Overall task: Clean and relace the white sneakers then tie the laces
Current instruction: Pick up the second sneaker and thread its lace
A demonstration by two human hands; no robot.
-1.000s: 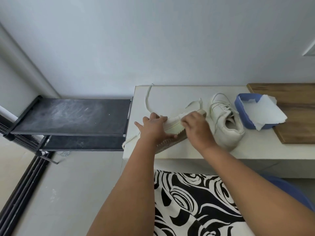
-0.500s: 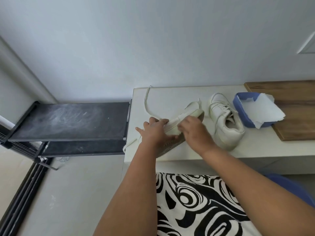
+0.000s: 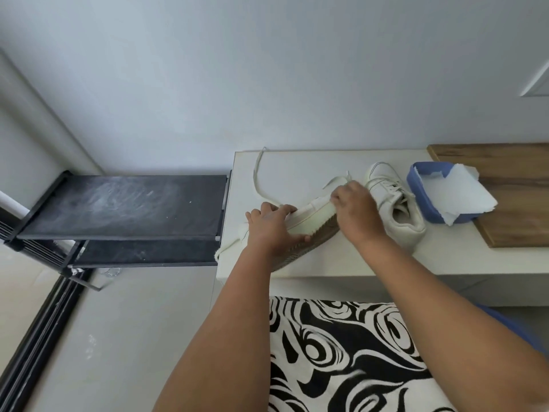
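Progress: cleaning stage, by the look of it; relacing and tying remain.
Rack [image 3: 118,209], left of centre: black, dusty, flat shelves.
Lace [image 3: 258,176]: loose, flat, off-white, on bench [image 3: 297,165].
Left hand [image 3: 271,226]: grips sneaker [image 3: 309,215], centre frame, tipped sideways, ribbed brown sole showing.
Right hand [image 3: 355,208]: fingers curled at its toe; contents unclear.
Second sneaker [image 3: 395,200]: upright, laced.
Tub [image 3: 416,185], right: blue, holds crumpled paper [image 3: 457,194].

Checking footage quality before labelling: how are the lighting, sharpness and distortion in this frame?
Head view: soft, even light with faint shadows; wide-angle bending curves the white bench edge; the left hand, right hand and held sneaker look slightly soft; no glare.
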